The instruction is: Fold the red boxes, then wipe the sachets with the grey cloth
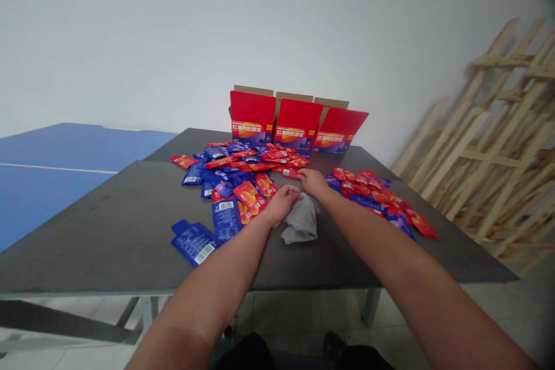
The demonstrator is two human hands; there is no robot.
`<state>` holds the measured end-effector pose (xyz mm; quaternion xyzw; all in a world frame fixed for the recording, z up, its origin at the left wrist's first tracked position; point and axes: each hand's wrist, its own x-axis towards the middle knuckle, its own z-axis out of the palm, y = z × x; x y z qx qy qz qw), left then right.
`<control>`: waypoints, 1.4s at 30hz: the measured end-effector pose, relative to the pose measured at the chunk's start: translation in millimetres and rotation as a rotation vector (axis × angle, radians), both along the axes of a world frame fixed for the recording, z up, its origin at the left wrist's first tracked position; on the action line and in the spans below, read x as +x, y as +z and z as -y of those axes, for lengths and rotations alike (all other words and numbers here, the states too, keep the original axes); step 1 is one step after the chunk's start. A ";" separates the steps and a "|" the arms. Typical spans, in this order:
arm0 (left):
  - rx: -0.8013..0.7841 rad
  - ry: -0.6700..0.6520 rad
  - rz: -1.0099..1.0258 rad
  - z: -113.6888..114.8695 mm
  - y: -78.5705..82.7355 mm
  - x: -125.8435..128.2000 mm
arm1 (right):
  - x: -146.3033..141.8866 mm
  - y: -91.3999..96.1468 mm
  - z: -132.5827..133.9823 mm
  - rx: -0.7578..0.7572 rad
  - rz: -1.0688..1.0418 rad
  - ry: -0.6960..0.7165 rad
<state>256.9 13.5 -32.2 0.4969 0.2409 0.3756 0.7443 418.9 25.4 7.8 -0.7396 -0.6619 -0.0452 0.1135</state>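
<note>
A crumpled grey cloth [302, 222] lies near the middle of the dark tabletop. My left hand [282, 204] is closed on the cloth's upper left edge. Just beyond it, my right hand [314, 181] grips the end of a red pouch [292, 174], its wrist close to the cloth. Left of both hands spreads a heap of red and blue pouches [234, 170]. One blue pouch [196, 243] lies apart at the front left, printed side with a barcode up. A second, smaller pile of pouches [381, 196] sits to the right of my right forearm.
Three open red cartons [299, 121] stand in a row at the back of the dark table [143, 225]. A blue table [56, 173] adjoins on the left. Wooden slatted frames [498, 156] lean against the wall on the right.
</note>
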 end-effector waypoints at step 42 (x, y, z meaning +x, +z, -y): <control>-0.580 -0.134 0.498 -16.7 25.6 -35.3 | -30.7 -31.7 75.0 0.569 -0.234 0.697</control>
